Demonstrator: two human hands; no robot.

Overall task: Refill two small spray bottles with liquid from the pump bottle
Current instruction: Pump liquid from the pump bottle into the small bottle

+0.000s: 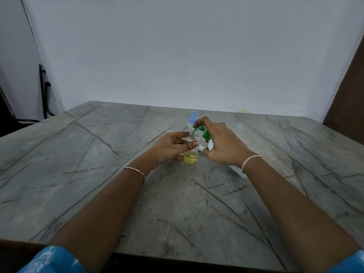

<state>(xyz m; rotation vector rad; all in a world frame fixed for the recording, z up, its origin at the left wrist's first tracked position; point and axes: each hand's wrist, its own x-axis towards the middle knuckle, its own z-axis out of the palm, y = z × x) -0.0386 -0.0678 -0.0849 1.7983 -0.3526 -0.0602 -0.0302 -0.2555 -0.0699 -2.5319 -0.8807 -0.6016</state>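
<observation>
Table: grey marble surface is carrying my work.
Left hand: I am gripping open spray bottle, yellow liquid inside.
Right hand: I am clasping tilted pump bottle, green nozzle at its mouth.
Behind: second spray bottle is standing, blue cap on.

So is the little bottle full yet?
Not yet. Yellow liquid fills only the bottom part of the small bottle; above that it is clear.

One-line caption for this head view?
Left hand steadies open bottle; right hand aims green pump into it.
</observation>
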